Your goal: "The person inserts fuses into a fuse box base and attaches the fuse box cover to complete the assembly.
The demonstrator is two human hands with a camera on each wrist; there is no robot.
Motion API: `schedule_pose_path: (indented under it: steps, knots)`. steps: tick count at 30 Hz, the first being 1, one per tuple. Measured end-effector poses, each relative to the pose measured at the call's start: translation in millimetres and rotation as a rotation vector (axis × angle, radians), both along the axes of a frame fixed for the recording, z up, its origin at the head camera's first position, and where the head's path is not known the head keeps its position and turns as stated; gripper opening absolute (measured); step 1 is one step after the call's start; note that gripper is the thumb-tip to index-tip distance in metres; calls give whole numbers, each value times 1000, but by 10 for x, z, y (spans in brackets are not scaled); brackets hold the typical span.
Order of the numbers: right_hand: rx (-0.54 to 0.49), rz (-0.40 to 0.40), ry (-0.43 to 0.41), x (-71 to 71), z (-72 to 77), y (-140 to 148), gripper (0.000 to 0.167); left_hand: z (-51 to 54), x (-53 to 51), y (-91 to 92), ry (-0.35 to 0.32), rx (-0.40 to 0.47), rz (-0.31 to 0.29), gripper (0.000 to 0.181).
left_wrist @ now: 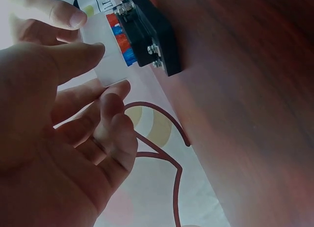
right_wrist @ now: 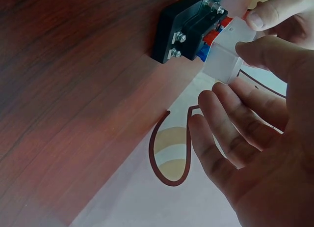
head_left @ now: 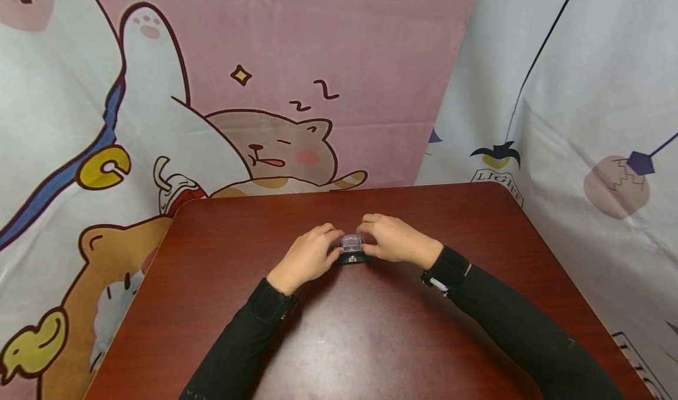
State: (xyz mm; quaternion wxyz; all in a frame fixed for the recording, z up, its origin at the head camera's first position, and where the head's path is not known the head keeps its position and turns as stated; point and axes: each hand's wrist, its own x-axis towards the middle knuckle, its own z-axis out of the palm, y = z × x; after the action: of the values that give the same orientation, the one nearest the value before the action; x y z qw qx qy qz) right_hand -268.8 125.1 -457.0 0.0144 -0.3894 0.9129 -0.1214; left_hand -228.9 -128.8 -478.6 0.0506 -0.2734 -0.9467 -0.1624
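A black fuse block [head_left: 352,259] sits on the table, with screw terminals [left_wrist: 154,50] along its side. Red fuses [left_wrist: 121,42] and blue fuses [left_wrist: 129,57] show between the block and a clear plastic cover [right_wrist: 228,52]. My left hand [head_left: 309,253] pinches one end of this cover between thumb and fingers. From the other end, my right hand [head_left: 397,238] pinches it the same way. The cover's lower edge is at the fuses; whether it is latched cannot be seen.
The fuse block stands toward the far half of a reddish-brown wooden table [head_left: 339,341]. Behind it hangs a pink and white cartoon-printed cloth [head_left: 371,47], and a white printed cloth [head_left: 582,123] hangs along the right.
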Motion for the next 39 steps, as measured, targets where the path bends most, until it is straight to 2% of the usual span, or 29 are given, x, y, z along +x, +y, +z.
schedule_pose_path:
  steps: [17,29,35,39]
  knots:
    - [19,-10,-19,-2,-40,-20,40,-47,-12,8,-35,-7,3,40]
    - [35,-6,-23,5,-70,-25,39,-102,-31,12,-30,-40,-3,39]
    - [27,33,-2,-13,-88,-40,34,-131,-39,20,10,-35,-25,35]
    - [27,39,-26,-27,-121,-58,35,-149,-34,28,12,-50,-26,35]
